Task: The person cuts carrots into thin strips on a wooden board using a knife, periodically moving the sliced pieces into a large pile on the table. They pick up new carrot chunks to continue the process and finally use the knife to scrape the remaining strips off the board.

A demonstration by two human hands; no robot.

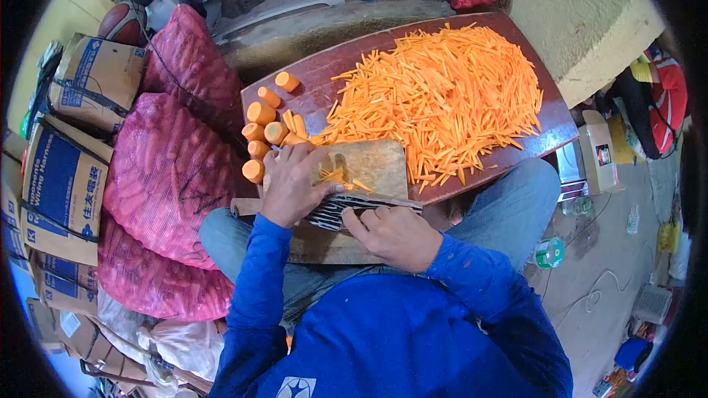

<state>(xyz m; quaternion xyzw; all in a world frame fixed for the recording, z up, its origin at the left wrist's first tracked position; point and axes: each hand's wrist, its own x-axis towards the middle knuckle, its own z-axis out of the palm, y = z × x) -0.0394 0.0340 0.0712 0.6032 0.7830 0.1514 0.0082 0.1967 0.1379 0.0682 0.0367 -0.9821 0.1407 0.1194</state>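
Observation:
My left hand [293,183] lies over the left side of a worn wooden cutting board [380,158], fingers apart and pointing toward the carrot pieces. Its thumb is close to the blade of a wide knife [324,214] with a black-and-white striped pattern. My right hand [397,236] is closed on this knife, index finger along the striped face; the handle is hidden. A few carrot sticks [335,177] lie on the board beyond the blade. Several peeled carrot chunks [260,113] stand at the table's left end, just past my left hand.
A large heap of carrot sticks [450,96] covers much of the dark red table [557,129]. Full pink mesh sacks [162,169] and cardboard boxes [66,184] crowd the left. A concrete ledge [590,22] rises behind. Bottles [549,253] stand on the floor at right.

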